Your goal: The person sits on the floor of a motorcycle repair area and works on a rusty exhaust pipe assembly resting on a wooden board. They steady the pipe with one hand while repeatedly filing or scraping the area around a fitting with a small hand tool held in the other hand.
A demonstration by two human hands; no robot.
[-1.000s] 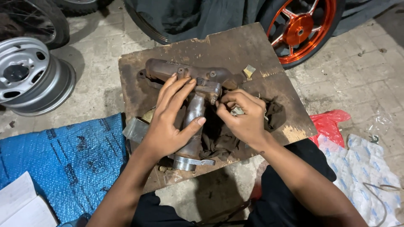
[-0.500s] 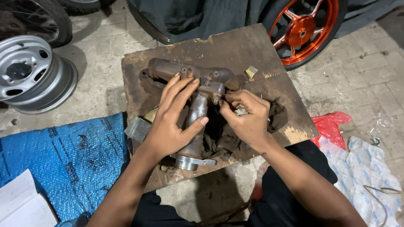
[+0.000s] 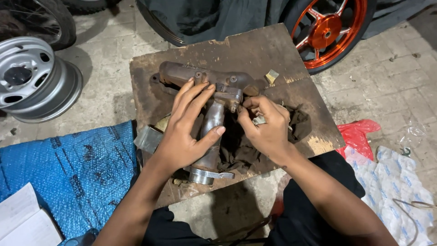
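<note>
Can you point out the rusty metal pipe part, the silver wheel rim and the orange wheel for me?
rusty metal pipe part (image 3: 213,119), head view, on its bare tube between the hands.
silver wheel rim (image 3: 50,91), head view, on its outer barrel wall.
orange wheel (image 3: 325,33), head view, on the hub.

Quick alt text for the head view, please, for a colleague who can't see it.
Two bare hands work on a rusty metal manifold lying on a worn wooden board: the left hand lies flat on its pipe, the right hand pinches something small at its flange, over a dark rag. A silver wheel rim and an orange wheel sit nearby.
</note>
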